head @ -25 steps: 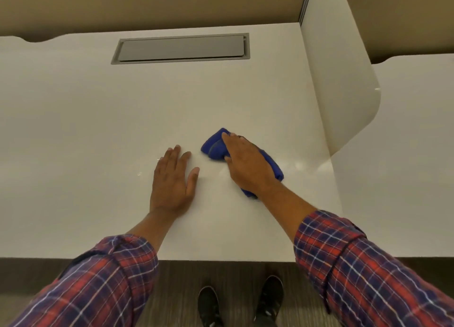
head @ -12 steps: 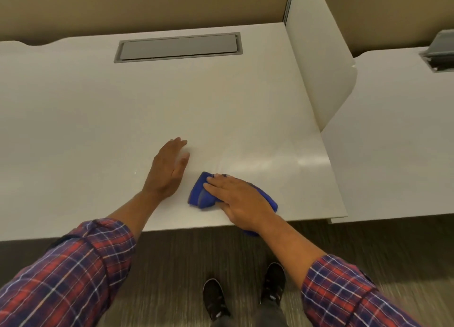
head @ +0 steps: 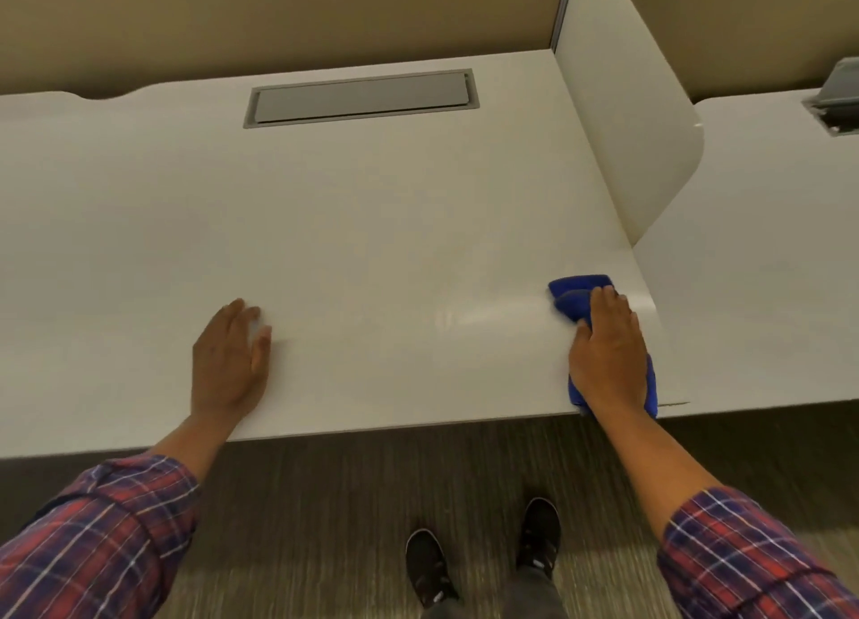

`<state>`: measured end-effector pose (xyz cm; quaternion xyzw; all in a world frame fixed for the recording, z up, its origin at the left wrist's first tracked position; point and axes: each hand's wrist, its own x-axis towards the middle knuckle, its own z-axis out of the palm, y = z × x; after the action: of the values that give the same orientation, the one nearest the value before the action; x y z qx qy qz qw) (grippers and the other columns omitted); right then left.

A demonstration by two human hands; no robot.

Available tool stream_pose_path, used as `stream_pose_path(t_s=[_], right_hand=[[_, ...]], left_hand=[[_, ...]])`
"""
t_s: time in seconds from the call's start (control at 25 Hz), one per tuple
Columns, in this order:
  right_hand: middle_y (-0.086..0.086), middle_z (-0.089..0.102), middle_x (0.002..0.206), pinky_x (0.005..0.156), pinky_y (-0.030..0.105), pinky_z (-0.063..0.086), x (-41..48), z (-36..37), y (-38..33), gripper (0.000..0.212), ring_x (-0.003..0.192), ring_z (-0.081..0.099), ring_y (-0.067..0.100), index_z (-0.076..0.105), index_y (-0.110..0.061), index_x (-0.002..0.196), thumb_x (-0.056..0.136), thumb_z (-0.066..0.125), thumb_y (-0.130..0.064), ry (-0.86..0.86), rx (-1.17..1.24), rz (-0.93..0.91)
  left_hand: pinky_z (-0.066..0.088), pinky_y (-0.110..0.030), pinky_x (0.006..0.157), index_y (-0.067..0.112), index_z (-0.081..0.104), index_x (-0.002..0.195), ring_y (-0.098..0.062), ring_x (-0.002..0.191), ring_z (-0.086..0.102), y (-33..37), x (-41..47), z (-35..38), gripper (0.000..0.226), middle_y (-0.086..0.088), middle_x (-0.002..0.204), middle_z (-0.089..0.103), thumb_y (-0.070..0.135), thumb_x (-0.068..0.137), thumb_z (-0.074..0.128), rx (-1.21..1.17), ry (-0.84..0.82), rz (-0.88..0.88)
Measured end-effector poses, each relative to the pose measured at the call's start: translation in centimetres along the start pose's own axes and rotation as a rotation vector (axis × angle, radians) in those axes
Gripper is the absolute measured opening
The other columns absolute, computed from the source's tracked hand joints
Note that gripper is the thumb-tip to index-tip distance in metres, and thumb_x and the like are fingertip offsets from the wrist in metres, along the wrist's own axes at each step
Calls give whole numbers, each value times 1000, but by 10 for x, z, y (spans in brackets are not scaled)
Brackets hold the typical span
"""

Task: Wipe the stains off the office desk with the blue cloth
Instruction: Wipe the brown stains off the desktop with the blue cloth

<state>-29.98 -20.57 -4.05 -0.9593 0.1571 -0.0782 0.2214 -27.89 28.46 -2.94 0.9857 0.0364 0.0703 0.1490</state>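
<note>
The white office desk [head: 372, 209] fills the middle of the head view. A bunched blue cloth [head: 578, 295] lies at the desk's front right corner, close to the divider panel. My right hand [head: 606, 355] presses flat on top of the cloth, and blue fabric shows past the fingertips and beside the wrist at the desk edge. My left hand [head: 230, 360] rests palm down on the bare desk surface near the front edge, well to the left of the cloth, holding nothing. I cannot make out any stains on the surface.
A grey cable hatch [head: 360, 98] is set flush into the desk's back. A white divider panel [head: 623, 121] stands along the right side, with a neighbouring desk [head: 767, 246] beyond it. My shoes [head: 483, 558] are on grey carpet below the front edge.
My right hand has slid the blue cloth from the desk's front middle far to the right corner. My left hand stayed flat on the desk, and the two hands are now wide apart.
</note>
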Motion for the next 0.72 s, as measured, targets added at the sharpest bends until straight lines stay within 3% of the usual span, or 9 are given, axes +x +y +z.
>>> stream_pose_path(t_s=[0.28, 0.52, 0.72], right_hand=[[17, 35, 162, 126, 42, 19, -20, 62, -128, 55, 151, 31, 31, 32, -3, 156, 104, 48, -10, -80, 32, -161], [19, 31, 164, 127, 44, 16, 26, 109, -218, 55, 154, 24, 34, 31, 0, 156, 103, 45, -8, -133, 35, -231], [18, 37, 161, 126, 39, 16, 31, 133, -257, 53, 151, 30, 33, 35, 0, 154, 103, 45, -9, -190, 51, -447]], left_hand=[[35, -54, 123, 8, 57, 145, -39, 150, 44, -12, 3, 9, 62, -19, 160, 50, 50, 105, 36, -16, -17, -1], [22, -49, 130, 12, 49, 156, -31, 160, 28, -18, 3, 13, 68, -13, 170, 36, 54, 106, 29, -26, -51, 4], [14, -44, 133, 13, 41, 161, -26, 163, 20, -19, 2, 13, 76, -9, 174, 28, 60, 105, 20, -52, -64, -2]])
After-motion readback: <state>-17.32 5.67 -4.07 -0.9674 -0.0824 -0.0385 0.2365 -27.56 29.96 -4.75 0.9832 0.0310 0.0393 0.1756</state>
